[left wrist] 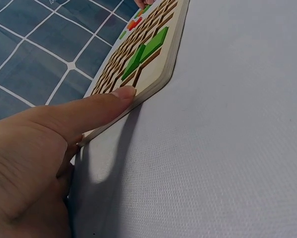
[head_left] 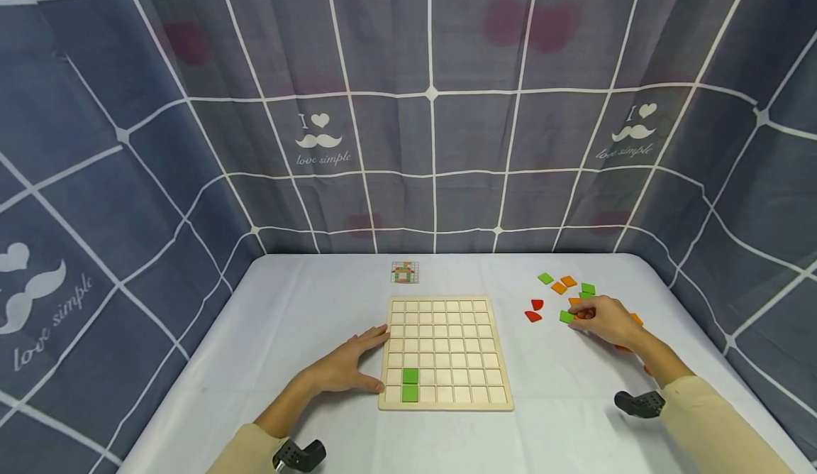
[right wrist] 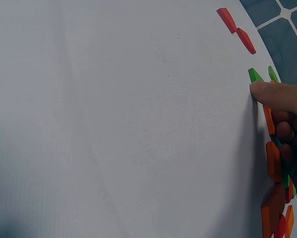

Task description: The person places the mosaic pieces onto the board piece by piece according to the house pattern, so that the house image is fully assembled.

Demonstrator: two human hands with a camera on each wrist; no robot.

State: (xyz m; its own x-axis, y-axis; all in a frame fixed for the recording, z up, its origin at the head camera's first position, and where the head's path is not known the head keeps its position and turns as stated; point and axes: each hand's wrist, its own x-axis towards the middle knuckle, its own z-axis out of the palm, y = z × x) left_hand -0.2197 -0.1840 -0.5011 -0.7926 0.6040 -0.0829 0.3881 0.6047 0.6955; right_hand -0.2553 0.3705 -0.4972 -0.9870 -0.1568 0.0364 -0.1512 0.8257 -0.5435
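Observation:
A wooden grid board [head_left: 447, 362] lies on the table with two green square tiles [head_left: 410, 384] in adjoining cells near its lower left. My left hand [head_left: 345, 366] rests along the board's left edge, thumb and fingers spread; in the left wrist view the thumb [left wrist: 101, 109] touches the rim near a corner. On the right, my right hand [head_left: 606, 320] pinches a green tile [head_left: 566, 316] between thumb and fingers, low over the table. That tile [right wrist: 255, 75] shows past the thumb in the right wrist view; the fingertips behind it are partly hidden.
Loose orange tiles [head_left: 559, 287] and green ones [head_left: 545, 278] lie around the right hand, some partly covered by it. Two red pieces [head_left: 533, 316] sit left of them. A small pattern card [head_left: 405, 272] lies beyond the board. A grid-patterned curtain [head_left: 396, 133] surrounds the table.

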